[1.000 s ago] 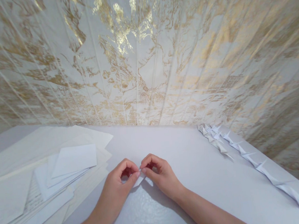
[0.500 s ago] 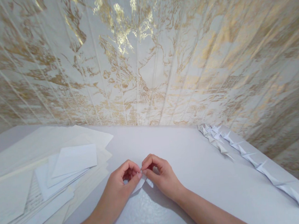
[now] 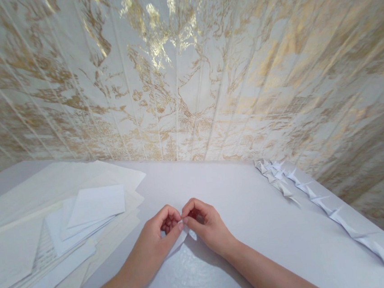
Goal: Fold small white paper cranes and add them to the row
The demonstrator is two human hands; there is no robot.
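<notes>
A small folded piece of white paper (image 3: 178, 245) is held between both hands near the middle of the table. My left hand (image 3: 161, 233) pinches it between thumb and forefinger from the left. From the right, my right hand (image 3: 204, 224) grips the paper's upper tip the same way. The fingertips of the two hands almost meet. Most of the paper lies hidden behind the fingers, so its folded shape is hard to make out.
White paper squares (image 3: 98, 205) lie on larger sheets (image 3: 79, 173) at the left of the white table (image 3: 195, 180). Several folded paper figures (image 3: 338, 220) stand in rows along the right edge. A gold-patterned curtain (image 3: 174, 96) hangs behind the table.
My left hand has shifted very slightly, and the folded paper has tilted a little between the fingers. My right hand stays almost in place.
</notes>
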